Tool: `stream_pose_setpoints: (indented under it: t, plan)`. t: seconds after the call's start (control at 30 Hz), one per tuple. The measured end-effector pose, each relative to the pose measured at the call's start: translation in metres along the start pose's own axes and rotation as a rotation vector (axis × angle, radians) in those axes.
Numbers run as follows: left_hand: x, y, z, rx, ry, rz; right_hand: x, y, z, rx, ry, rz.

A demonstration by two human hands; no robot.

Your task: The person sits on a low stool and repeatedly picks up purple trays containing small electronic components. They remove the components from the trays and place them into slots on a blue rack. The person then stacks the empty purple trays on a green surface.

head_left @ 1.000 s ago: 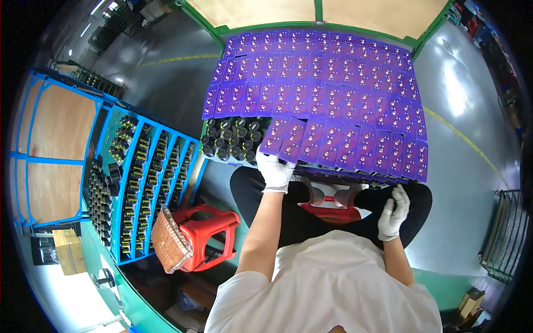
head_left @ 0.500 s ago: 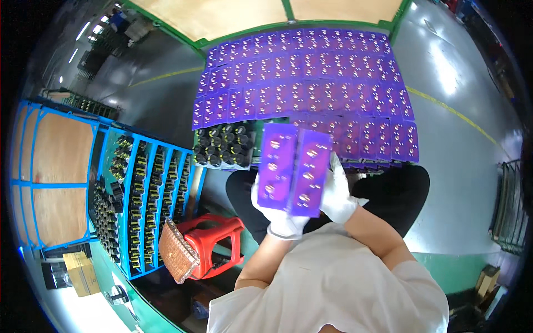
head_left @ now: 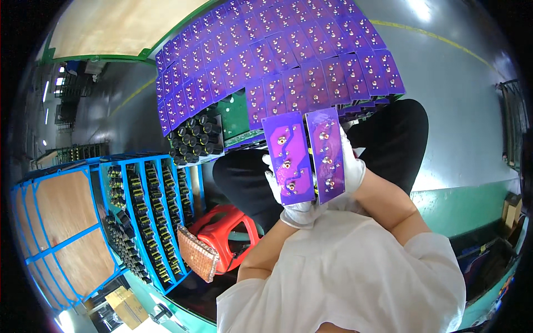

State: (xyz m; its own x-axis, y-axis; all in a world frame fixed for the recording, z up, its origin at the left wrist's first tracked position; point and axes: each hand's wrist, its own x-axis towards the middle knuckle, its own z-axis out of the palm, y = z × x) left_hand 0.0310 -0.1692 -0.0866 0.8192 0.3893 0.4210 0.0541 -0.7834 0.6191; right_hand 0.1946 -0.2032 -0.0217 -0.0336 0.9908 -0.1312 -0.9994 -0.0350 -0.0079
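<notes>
Both hands wear white gloves, and each grips a purple circuit board with shiny solder joints facing up. My left hand (head_left: 300, 215) is closed around the edges of the left board (head_left: 300, 177), its fingers mostly hidden underneath. My right hand (head_left: 353, 168) holds the right board (head_left: 329, 147) by its outer side. The two boards stand side by side above my lap, a narrow gap between them. Rows of similar purple boards (head_left: 280, 53) cover the table beyond. Near its left corner, several black cylindrical parts (head_left: 194, 136) stand beside a bare green strip of tabletop (head_left: 237, 111).
A red plastic stool (head_left: 225, 236) with a woven-looking pad (head_left: 197, 254) stands to my left. Behind it is a blue rack (head_left: 147, 211) filled with black and yellow parts. Cardboard boxes (head_left: 126, 306) sit at lower left. Grey floor (head_left: 444, 83) extends to the right.
My view has turned, so the table now looks tilted and sits farther left and up. Both boards are still held; they have shifted slightly right and their gap is wider at the top.
</notes>
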Motion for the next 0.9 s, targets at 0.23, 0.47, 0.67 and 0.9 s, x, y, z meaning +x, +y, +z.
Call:
stream_pose_setpoints:
  t: [0.23, 0.47, 0.67, 0.9]
  plan:
    - [0.007, 0.002, -0.002, 0.187, 0.066, 0.146, 0.0, -0.005, -0.004, -0.107, 0.061, -0.022]
    - [0.003, -0.002, 0.005, 0.181, 0.076, 0.086, 0.0, -0.01, -0.014, -0.099, 0.043, -0.121]
    - [0.016, 0.004, 0.002, 0.165, 0.138, 0.086, -0.011, -0.009, -0.006, -0.491, 0.045, -0.343]
    - [0.026, 0.009, -0.003, 0.147, 0.219, 0.054, -0.001, -0.011, 0.003, -0.351, 0.156, -0.287]
